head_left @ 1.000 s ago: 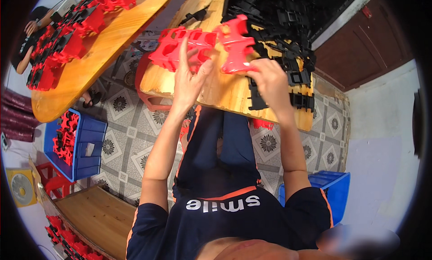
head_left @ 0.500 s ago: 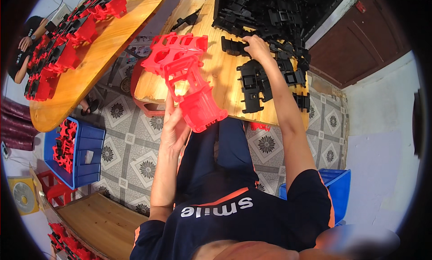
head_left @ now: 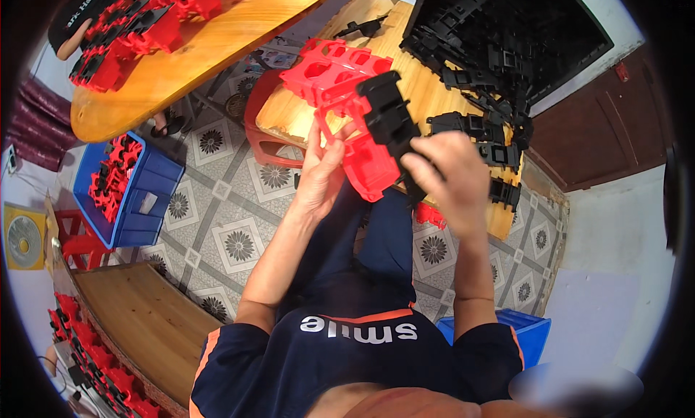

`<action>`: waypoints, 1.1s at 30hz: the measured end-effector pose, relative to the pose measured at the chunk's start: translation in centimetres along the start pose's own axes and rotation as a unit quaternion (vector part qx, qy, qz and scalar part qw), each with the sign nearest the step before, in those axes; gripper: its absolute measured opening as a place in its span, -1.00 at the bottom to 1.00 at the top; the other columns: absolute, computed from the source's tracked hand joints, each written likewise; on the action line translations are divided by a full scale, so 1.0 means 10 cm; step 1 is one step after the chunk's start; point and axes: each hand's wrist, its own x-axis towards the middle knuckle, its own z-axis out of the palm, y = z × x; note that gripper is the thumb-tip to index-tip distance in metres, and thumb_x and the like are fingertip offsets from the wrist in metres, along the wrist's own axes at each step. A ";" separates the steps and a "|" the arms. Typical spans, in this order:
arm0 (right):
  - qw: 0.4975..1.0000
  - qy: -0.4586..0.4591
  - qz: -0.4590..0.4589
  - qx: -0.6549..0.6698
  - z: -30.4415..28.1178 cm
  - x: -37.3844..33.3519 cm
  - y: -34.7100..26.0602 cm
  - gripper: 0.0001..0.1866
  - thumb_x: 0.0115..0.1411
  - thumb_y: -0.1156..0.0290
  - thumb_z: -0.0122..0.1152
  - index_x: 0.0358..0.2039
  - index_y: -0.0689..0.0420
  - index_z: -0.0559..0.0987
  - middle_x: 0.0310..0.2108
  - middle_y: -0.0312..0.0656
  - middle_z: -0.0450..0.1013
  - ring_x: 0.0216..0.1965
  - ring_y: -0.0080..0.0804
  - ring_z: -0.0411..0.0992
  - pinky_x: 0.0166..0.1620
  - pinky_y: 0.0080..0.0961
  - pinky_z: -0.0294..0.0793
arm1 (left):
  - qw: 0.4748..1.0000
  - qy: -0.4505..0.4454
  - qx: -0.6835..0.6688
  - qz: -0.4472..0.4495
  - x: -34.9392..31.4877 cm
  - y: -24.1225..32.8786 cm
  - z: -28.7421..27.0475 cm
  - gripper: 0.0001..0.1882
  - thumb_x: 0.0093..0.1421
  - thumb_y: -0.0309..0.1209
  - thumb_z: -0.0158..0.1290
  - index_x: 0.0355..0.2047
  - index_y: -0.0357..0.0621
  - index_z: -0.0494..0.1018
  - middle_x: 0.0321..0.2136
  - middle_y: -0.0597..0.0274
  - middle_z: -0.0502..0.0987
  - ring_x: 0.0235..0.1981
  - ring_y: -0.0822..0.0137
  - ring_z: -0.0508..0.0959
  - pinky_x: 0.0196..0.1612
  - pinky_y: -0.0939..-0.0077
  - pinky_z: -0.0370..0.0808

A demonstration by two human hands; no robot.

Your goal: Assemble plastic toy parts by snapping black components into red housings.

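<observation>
My left hand (head_left: 322,168) is closed on a red plastic frame (head_left: 373,173), gripping it by its left side above my lap at the table's near edge. A black plastic part (head_left: 389,114), long and notched, lies against the frame's right side and hides much of it. Curled at that black part's right edge are the fingers of my right hand (head_left: 452,179), which is partly blurred. Whether the two parts are joined I cannot tell. Just beyond, another red plastic frame (head_left: 333,62) rests on the wooden table (head_left: 420,78).
Several black parts (head_left: 499,154) spread over the table's right side, below a large black bin (head_left: 579,34) full of them. A second table (head_left: 217,45) at the left carries red-and-black assemblies. Blue crates (head_left: 148,222) stand on the floor. Another person's arm (head_left: 74,40) shows far left.
My right hand has come from the black parts on the table to the red frame, bringing one black part against it. The whole view has shifted, and the left hand still holds the frame.
</observation>
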 end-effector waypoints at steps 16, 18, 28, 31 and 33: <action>0.997 -0.036 0.010 -0.067 0.27 -0.18 -0.27 -0.65 0.01 0.27 0.43 -0.26 0.18 0.57 -0.38 -0.20 0.41 -0.33 -0.29 0.43 -0.26 -0.43 0.45 | 0.999 -0.028 0.026 0.007 -0.19 0.12 0.24 -0.02 0.22 -0.43 0.13 0.43 0.06 -0.33 0.30 -0.01 0.15 0.26 0.13 0.29 0.30 0.19 0.25; 0.999 -0.033 0.026 -0.028 0.30 -0.12 -0.18 -0.62 0.06 0.23 0.41 -0.21 0.21 0.57 -0.34 -0.18 0.44 -0.29 -0.29 0.45 -0.22 -0.44 0.46 | 0.997 -0.004 0.070 0.030 -0.18 0.11 0.26 -0.03 0.23 -0.44 0.10 0.43 0.05 -0.33 0.29 -0.02 0.16 0.26 0.12 0.29 0.30 0.19 0.24; 0.915 -0.088 0.233 0.316 0.63 0.25 0.09 -0.49 0.16 0.24 0.33 0.08 0.19 0.49 -0.02 0.02 0.48 0.12 -0.15 0.36 0.17 -0.34 0.30 | 0.973 0.061 0.187 0.120 -0.01 -0.08 0.19 -0.38 0.35 -0.31 0.00 0.32 -0.12 0.01 0.10 0.12 0.32 0.10 0.36 0.36 0.18 0.43 0.33; 0.841 -0.046 0.213 0.495 0.56 0.12 0.06 -0.31 0.15 0.27 0.37 0.23 0.22 0.34 0.16 0.01 0.37 0.28 -0.26 0.22 0.30 -0.34 0.14 | 0.971 0.106 0.062 0.203 0.17 0.27 0.34 -0.52 0.39 -0.21 -0.06 0.21 -0.10 0.12 0.05 0.17 0.36 0.05 0.39 0.40 0.14 0.38 0.37; 0.875 -0.099 0.227 0.415 0.57 0.07 -0.07 -0.35 0.13 0.35 0.39 0.19 0.26 0.37 0.12 -0.04 0.40 0.19 -0.32 0.31 0.24 -0.38 0.25 | 0.958 0.160 0.050 0.234 0.26 0.43 0.50 -0.37 0.37 -0.05 -0.05 0.27 -0.13 0.06 0.05 0.21 0.39 0.02 0.37 0.45 0.07 0.35 0.46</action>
